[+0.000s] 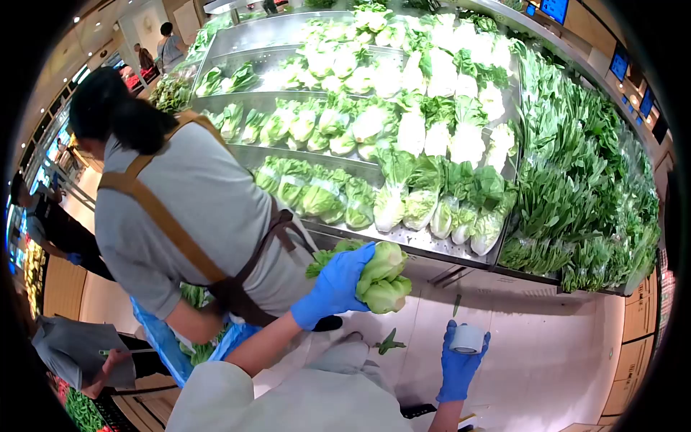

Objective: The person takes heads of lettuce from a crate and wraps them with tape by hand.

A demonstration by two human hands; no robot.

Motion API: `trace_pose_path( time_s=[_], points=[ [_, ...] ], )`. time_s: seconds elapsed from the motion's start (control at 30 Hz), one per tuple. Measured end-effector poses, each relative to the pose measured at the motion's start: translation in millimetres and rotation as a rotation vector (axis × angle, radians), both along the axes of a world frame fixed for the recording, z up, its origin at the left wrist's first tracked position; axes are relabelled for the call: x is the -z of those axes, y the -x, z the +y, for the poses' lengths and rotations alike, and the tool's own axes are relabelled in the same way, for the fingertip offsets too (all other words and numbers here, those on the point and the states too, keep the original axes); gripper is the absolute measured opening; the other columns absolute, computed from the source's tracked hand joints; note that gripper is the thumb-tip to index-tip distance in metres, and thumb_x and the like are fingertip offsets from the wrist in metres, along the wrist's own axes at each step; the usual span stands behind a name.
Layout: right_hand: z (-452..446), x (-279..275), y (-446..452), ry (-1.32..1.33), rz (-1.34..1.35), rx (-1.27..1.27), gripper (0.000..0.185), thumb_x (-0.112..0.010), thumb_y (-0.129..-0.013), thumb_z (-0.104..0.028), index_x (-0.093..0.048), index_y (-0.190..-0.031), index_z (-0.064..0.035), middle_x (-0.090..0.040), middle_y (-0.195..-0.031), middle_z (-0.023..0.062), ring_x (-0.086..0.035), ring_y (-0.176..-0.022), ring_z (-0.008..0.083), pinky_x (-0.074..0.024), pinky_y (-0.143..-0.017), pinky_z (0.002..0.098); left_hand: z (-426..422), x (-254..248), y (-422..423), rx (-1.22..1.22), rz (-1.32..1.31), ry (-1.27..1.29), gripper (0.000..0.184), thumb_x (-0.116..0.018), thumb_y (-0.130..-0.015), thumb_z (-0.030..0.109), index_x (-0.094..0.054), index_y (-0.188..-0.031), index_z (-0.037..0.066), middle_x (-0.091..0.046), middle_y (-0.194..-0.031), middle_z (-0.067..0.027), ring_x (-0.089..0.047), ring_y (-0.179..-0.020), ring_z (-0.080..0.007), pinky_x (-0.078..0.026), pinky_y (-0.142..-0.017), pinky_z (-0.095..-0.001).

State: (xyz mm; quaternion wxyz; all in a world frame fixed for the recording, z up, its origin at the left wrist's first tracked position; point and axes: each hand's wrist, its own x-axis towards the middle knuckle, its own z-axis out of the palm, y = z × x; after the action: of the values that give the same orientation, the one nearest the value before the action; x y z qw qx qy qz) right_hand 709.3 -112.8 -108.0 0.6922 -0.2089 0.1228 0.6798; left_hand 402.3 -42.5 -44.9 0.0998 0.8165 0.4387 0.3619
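In a blue glove, my left hand (332, 282) is closed around green leafy heads of lettuce (384, 279), their pale ends facing right and leaves sticking out to the left. My right hand (458, 371), gloved in blue too, grips a roll of white tape (468, 339) low over the floor, to the right of my body. Part of the fingers behind the roll is hidden. Ahead of both hands, the stepped metal shelf (338, 232) bears rows of lettuce and cabbage (389, 207).
Close on my left, a co-worker (180, 194) in a brown apron stands by a blue-lined container (151, 338) of greens. Another person (83, 353) is at the lower left. Leafy bunches (576, 165) fill the right shelf. A fallen leaf (389, 343) lies on the floor.
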Motion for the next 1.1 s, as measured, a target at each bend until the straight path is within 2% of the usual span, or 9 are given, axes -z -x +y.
trace_pose_path(
  time_s=[0.1, 0.33, 0.5, 0.63, 0.7, 0.77, 0.83, 0.9, 1.1],
  points=[
    [29, -5, -10, 0.071, 0.155, -0.080, 0.052, -0.053, -0.083, -0.046, -0.053, -0.099, 0.0038, -0.056, -0.102, 0.0156, -0.049, -0.100, 0.0383, -0.0442, -0.088, 0.0466, 28, 8, 2, -0.028, 0.113, -0.094, 0.096, -0.079, -0.054, 0.032, -0.028, -0.132, 0.004, -0.038, -0.132, -0.0147, -0.045, -0.110, -0.0323, -0.034, -0.094, -0.0410],
    [114, -6, -14, 0.058, 0.027, -0.144, 0.048, -0.056, -0.082, -0.043, -0.054, -0.099, 0.0012, -0.057, -0.101, 0.0168, -0.051, -0.098, 0.0378, -0.0461, -0.085, 0.0471, 141, -12, 14, -0.165, 0.185, -0.357, 0.087, -0.077, -0.057, 0.030, -0.035, -0.129, 0.006, -0.039, -0.132, -0.0127, -0.043, -0.115, -0.0264, -0.030, -0.098, -0.0404],
    [229, -45, 18, 0.004, -0.062, -0.216, 0.035, -0.060, -0.081, -0.035, -0.056, -0.098, -0.0048, -0.059, -0.096, 0.0140, -0.054, -0.095, 0.0372, -0.0466, -0.085, 0.0498, 291, -93, 63, -0.238, 0.374, -0.635, 0.091, -0.079, -0.053, 0.030, -0.035, -0.130, 0.014, -0.040, -0.131, -0.0119, -0.042, -0.116, -0.0257, -0.030, -0.098, -0.0401],
    [289, -60, 22, -0.028, 0.028, -0.280, 0.047, -0.059, -0.081, -0.039, -0.052, -0.104, 0.0015, -0.055, -0.104, 0.0195, -0.049, -0.100, 0.0415, -0.0398, -0.091, 0.0550, 342, -143, 108, -0.395, 0.633, -0.625, 0.095, -0.079, -0.049, 0.027, -0.034, -0.132, 0.018, -0.037, -0.136, -0.0070, -0.040, -0.119, -0.0232, -0.029, -0.101, -0.0391],
    [309, -74, 26, -0.020, 0.026, -0.293, 0.045, -0.059, -0.082, -0.035, -0.052, -0.102, 0.0037, -0.056, -0.101, 0.0192, -0.049, -0.100, 0.0412, -0.0402, -0.090, 0.0549, 356, -169, 125, -0.353, 0.683, -0.668, 0.076, -0.074, -0.060, 0.023, -0.039, -0.127, 0.016, -0.038, -0.136, -0.0079, -0.042, -0.117, -0.0270, -0.029, -0.100, -0.0387],
    [324, -75, 23, 0.006, -0.045, -0.275, 0.041, -0.060, -0.081, -0.037, -0.053, -0.100, -0.0011, -0.057, -0.096, 0.0171, -0.052, -0.094, 0.0389, -0.0454, -0.084, 0.0504, 382, -182, 142, -0.372, 0.803, -0.806, 0.065, -0.069, -0.067, 0.019, -0.041, -0.125, 0.018, -0.040, -0.134, -0.0075, -0.044, -0.115, -0.0268, -0.031, -0.099, -0.0396],
    [338, -63, 18, 0.005, -0.002, -0.166, 0.038, -0.059, -0.082, -0.037, -0.054, -0.098, -0.0023, -0.058, -0.094, 0.0166, -0.053, -0.092, 0.0380, -0.0455, -0.083, 0.0513, 397, -198, 149, -0.310, 0.879, -0.756, 0.052, -0.062, -0.074, 0.017, -0.043, -0.122, 0.021, -0.041, -0.133, -0.0070, -0.045, -0.115, -0.0270, -0.033, -0.098, -0.0413],
    [351, -70, 16, 0.035, 0.006, -0.233, 0.036, -0.058, -0.083, -0.037, -0.055, -0.096, -0.0032, -0.058, -0.093, 0.0160, -0.054, -0.089, 0.0372, -0.0457, -0.083, 0.0518, 418, -208, 157, -0.259, 1.113, -0.753, 0.048, -0.058, -0.075, 0.018, -0.044, -0.121, 0.023, -0.040, -0.134, -0.0063, -0.045, -0.115, -0.0260, -0.034, -0.096, -0.0420],
    [388, -70, 14, 0.024, -0.076, -0.303, 0.034, -0.056, -0.084, -0.037, -0.057, -0.092, -0.0037, -0.061, -0.088, 0.0156, -0.056, -0.086, 0.0377, -0.0449, -0.085, 0.0526, 444, -204, 152, -0.191, 1.266, -0.749, 0.054, -0.047, -0.079, 0.014, -0.035, -0.128, 0.034, -0.039, -0.134, -0.0038, -0.046, -0.113, -0.0213, -0.038, -0.093, -0.0396]
  ],
)
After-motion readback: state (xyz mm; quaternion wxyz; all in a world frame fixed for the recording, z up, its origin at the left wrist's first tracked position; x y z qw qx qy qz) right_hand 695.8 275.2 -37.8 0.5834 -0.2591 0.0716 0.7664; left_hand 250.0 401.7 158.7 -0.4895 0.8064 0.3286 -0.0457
